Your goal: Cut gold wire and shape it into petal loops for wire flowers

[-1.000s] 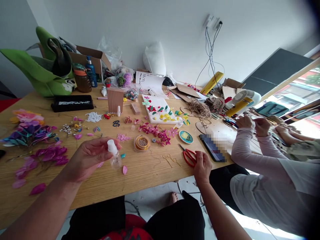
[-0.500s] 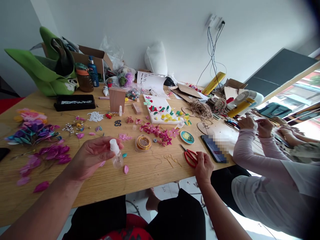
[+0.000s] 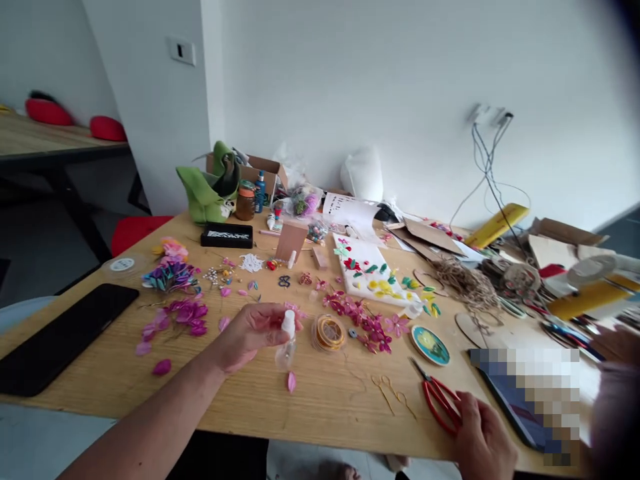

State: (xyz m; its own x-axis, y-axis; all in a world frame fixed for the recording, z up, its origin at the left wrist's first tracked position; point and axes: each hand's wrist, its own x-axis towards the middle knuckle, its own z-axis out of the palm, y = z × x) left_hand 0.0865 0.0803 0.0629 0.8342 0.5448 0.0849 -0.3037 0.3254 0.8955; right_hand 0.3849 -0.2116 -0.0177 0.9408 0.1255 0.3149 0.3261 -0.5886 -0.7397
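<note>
My left hand is closed around a small clear spray bottle with a white top, held upright above the table. Just below the bottle lies a pink petal. By the front edge, my right hand has its fingers closed at the handle ends of red-handled scissors, whose points face away from me. Two bent gold wire pieces lie left of the scissors. To the right of the bottle are a round spool of gold wire and a branch of magenta flowers.
A phone, partly blurred, lies right of my right hand. A black tablet-like slab sits at the left. Purple petals, a white board with yellow flowers and twine cover the table. A co-worker's hand is at far right.
My view has swung left, so the table's left end and another table appear. Both hands keep hold of the same bottle and scissors.
</note>
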